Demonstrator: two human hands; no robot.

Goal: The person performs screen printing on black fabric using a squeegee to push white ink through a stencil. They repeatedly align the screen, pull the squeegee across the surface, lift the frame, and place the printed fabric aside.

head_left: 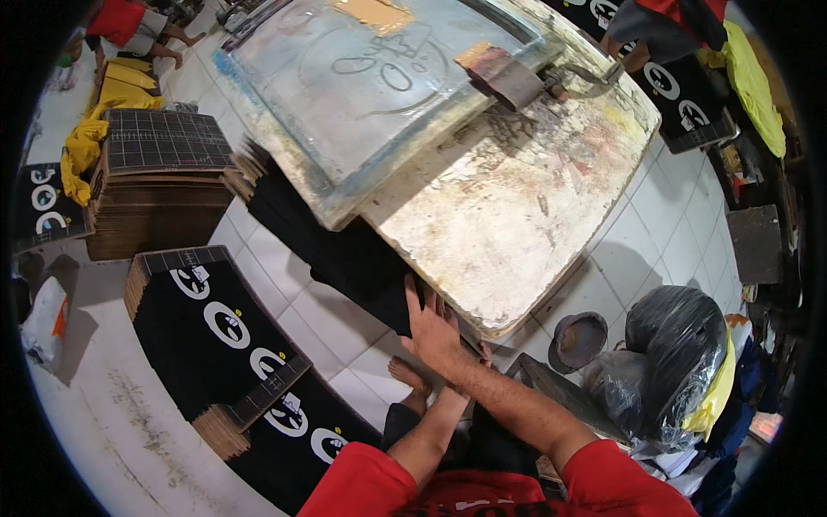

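My right hand [433,332] lies flat with fingers stretched on black cloth [332,246]. The cloth is on a board beside the near left edge of a paint-stained worktable [508,224]. My left forearm crosses under the right one. Only a bit of my left hand [487,353] shows, near the board's near end; its fingers are hidden. Above the table sits a printing screen [332,142] in a frame with a faint round face outline on its mesh. Peach-coloured ink [375,13] lies at its far side, and a squeegee [504,77] rests on its right side.
Boards with black printed cloth [202,319] lie on a white bench at left, beside a stack of gridded boards [164,207]. A dark bowl [578,341] and a plastic-wrapped bundle [676,353] stand on the tiles at right. Other people [142,26] are at the far left and far right.
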